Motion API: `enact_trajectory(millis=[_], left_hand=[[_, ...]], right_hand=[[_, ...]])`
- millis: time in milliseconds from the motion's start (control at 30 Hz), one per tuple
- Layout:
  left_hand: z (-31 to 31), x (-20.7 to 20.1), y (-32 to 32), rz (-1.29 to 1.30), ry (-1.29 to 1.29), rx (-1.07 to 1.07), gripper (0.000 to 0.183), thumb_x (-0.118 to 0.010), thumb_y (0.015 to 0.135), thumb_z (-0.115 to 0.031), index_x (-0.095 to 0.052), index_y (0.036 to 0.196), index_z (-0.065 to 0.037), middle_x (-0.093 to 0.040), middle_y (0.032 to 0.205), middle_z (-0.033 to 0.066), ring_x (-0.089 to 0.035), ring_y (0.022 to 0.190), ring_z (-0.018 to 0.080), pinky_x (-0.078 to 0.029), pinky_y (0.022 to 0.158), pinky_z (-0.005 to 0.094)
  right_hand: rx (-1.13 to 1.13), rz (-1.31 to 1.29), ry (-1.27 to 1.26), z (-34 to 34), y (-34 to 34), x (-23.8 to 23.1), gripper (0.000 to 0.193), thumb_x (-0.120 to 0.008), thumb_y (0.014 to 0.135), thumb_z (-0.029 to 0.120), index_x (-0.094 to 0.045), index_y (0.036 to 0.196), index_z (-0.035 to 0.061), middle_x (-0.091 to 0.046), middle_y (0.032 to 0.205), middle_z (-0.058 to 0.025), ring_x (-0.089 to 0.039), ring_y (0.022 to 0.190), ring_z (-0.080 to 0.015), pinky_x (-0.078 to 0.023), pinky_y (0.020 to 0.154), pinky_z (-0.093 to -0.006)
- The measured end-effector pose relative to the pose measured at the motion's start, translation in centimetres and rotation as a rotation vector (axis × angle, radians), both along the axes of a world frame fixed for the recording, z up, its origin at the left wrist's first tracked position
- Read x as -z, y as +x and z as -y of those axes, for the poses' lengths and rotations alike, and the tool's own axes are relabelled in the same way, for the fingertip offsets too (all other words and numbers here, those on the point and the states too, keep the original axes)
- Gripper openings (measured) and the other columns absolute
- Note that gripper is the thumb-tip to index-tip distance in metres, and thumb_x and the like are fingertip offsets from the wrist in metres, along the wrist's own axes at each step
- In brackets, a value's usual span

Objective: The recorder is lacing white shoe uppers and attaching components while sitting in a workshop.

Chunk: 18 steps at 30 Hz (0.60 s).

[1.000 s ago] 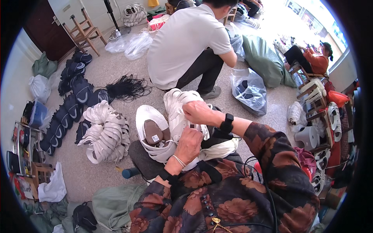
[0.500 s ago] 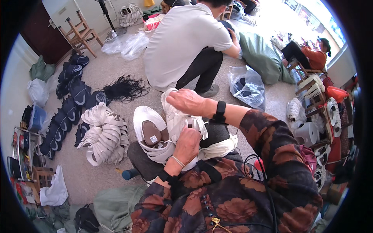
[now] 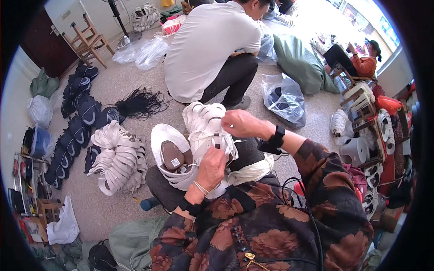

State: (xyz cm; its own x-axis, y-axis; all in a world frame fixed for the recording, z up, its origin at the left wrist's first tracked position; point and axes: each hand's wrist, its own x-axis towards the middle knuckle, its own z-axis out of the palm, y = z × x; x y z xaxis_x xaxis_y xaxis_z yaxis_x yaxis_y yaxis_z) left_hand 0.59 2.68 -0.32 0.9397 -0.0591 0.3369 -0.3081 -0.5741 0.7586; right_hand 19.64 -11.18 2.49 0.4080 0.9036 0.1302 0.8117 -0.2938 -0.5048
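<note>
On my lap lies a bundle of nested white shoe uppers (image 3: 203, 122), with the front one's eyelets and tongue area facing up. My left hand (image 3: 210, 169) is closed on the near edge of that front upper, fingertips by a small dark square patch. My right hand (image 3: 244, 123) is curled in a pinch just right of the bundle; whatever is between its fingers is too small to make out. Left of the bundle, another white upper (image 3: 158, 140) lies with its brown inside and a white label showing. A hank of white shoelaces (image 3: 251, 170) rests across my right thigh.
A ring of white uppers (image 3: 120, 160) and rows of dark uppers (image 3: 72, 135) lie on the floor to the left, near black laces (image 3: 142, 104). A person in a light shirt (image 3: 208, 49) crouches ahead. Plastic-bagged pieces (image 3: 284, 97) and a green sack (image 3: 300, 63) lie right.
My right hand has moved right, off the top of the upper bundle. My left hand stays at the front upper. The crouching person has lowered an arm.
</note>
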Motion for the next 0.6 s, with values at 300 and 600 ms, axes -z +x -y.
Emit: enact_trajectory(millis=[300,600], left_hand=[[0.0,-0.4,-0.1,-0.001,0.001,0.002,0.010,-0.054,0.093,-0.006,-0.056,0.088,0.003,-0.056,0.085,0.0209,-0.055,0.088,0.0419,-0.044,0.097,0.0523],[0.6,-2.7,0.2,-0.090,-0.151,-0.034,0.015,-0.053,0.098,-0.009,-0.058,0.091,0.003,-0.062,0.080,0.0168,-0.060,0.076,0.0350,-0.049,0.090,0.0426]], right_hand=[[-0.012,-0.092,0.278,2.1,-1.6,2.0,0.008,-0.062,0.080,0.008,-0.063,0.087,0.0026,-0.065,0.080,-0.0145,-0.065,0.076,-0.0329,-0.051,0.067,-0.0409],[0.168,-0.356,0.300,2.5,-0.4,2.5,0.016,-0.063,0.091,0.015,-0.062,0.098,0.0005,-0.066,0.085,-0.0142,-0.065,0.077,-0.0316,-0.053,0.072,-0.0364]])
